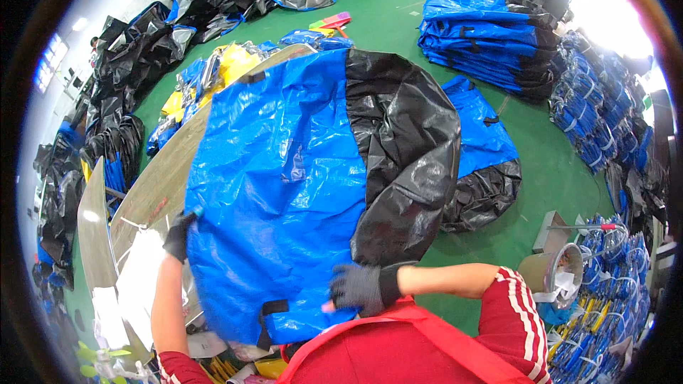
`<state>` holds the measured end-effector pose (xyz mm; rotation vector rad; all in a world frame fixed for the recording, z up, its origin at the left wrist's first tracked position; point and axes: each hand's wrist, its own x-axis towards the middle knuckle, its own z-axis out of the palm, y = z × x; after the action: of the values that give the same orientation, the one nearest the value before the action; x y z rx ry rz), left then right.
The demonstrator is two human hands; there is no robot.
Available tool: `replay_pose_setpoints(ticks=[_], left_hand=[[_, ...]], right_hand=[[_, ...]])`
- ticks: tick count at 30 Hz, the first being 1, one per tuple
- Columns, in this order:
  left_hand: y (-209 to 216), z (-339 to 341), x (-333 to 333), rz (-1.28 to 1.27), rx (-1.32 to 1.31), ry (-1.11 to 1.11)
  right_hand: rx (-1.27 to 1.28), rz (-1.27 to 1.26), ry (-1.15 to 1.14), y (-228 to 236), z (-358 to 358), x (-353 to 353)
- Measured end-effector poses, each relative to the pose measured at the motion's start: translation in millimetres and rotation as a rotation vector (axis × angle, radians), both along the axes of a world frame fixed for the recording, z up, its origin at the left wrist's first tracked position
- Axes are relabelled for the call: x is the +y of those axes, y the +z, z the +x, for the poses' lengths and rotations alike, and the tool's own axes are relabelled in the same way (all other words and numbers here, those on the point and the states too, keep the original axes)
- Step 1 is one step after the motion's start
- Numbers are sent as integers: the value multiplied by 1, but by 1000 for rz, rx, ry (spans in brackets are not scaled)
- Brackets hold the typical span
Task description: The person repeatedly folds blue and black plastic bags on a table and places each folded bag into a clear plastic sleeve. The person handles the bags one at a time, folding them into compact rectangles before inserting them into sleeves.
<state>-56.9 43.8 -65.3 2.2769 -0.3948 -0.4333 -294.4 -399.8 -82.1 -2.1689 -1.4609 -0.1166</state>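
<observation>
A large blue-and-black tarpaulin piece point(284, 163) lies spread in front of me, blue on the left and wrinkled black on the right. Short black straps show at its top and bottom edges. My left hand point(179, 236), in a dark knit glove, is closed at its left edge, the fingers partly hidden. Near the lower edge, my right hand point(361, 289), gloved in dark grey, rests on the blue part with fingers stretched out. One bare fingertip shows there. Under the tarpaulin piece, a board-like tabletop point(160, 163) sticks out on the left.
On the green floor point(384, 11) a similar blue-and-black piece point(484, 149) lies to the right. Behind it is a folded blue stack point(484, 43). Tied bundles point(583, 99) line the right side, with a bin point(551, 270) nearer. Black sheeting point(135, 50) heaps along the left wall.
</observation>
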Motion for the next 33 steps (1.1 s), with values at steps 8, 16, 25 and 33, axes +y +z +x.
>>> replay_pose_setpoints(ticks=[8, 16, 25, 33], left_hand=[[9, -53, -56, -750, 139, 439], [2, -74, 74, -145, -600, 582], [-52, -67, 100, 1090, -796, 821], [-24, -5, -222, 285, -779, -230]], right_hand=[[481, -33, -1748, -42, 99, -167], [477, 128, -1280, 2, 115, -181], [226, 308, -1188, 24, 135, -173], [828, -185, -568, 98, 244, -161]])
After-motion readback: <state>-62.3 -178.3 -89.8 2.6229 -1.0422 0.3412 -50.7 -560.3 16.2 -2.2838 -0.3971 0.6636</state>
